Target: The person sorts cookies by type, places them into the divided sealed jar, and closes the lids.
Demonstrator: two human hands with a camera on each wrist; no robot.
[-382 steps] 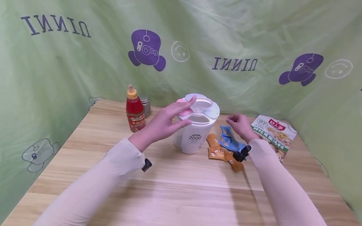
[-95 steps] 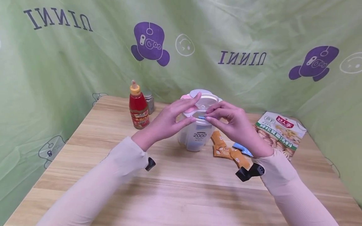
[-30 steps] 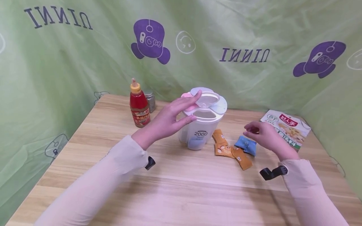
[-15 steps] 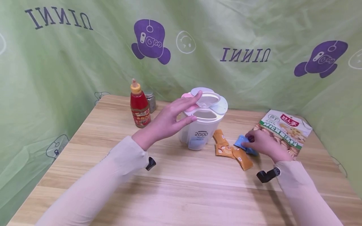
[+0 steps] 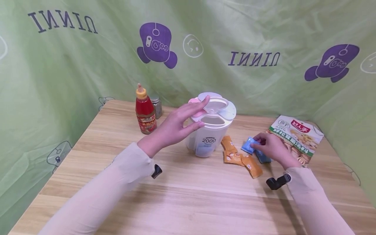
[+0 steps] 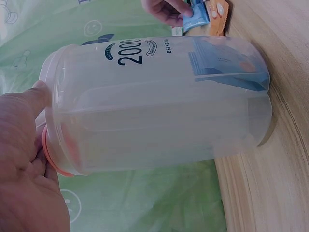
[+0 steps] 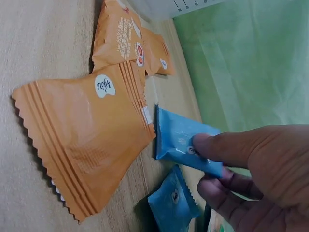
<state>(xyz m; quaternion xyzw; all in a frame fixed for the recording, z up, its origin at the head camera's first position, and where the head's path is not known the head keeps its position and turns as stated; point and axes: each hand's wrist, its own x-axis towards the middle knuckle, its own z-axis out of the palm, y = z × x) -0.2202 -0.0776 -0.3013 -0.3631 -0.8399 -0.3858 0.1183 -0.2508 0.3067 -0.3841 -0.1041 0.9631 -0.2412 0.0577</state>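
Note:
In the head view, my left hand (image 5: 176,125) holds the top of a clear, lobed storage container (image 5: 208,138) marked 2000, its thumb at the rim and its fingers by a raised flap (image 5: 216,105). Under the flap one compartment stands uncovered. Through the wall in the left wrist view, blue packets (image 6: 227,63) lie at the container's bottom. My right hand (image 5: 271,147) pinches a small blue snack packet (image 7: 181,137) between thumb and fingers, just above the table. Another blue packet (image 7: 173,200) lies below it. Several orange packets (image 7: 91,137) lie between the right hand and the container.
To the left of the container stand a red sauce bottle (image 5: 146,114) with a yellow cap and a small grey-lidded jar (image 5: 157,107). A printed food pouch (image 5: 296,135) lies behind the right hand. Green cloth (image 5: 111,58) hangs behind the wooden table (image 5: 188,202).
Since 3.2 seconds ago, my right hand has left the container's opening and moved right, where it has taken hold of another blue packet. The left hand stays at the lid.

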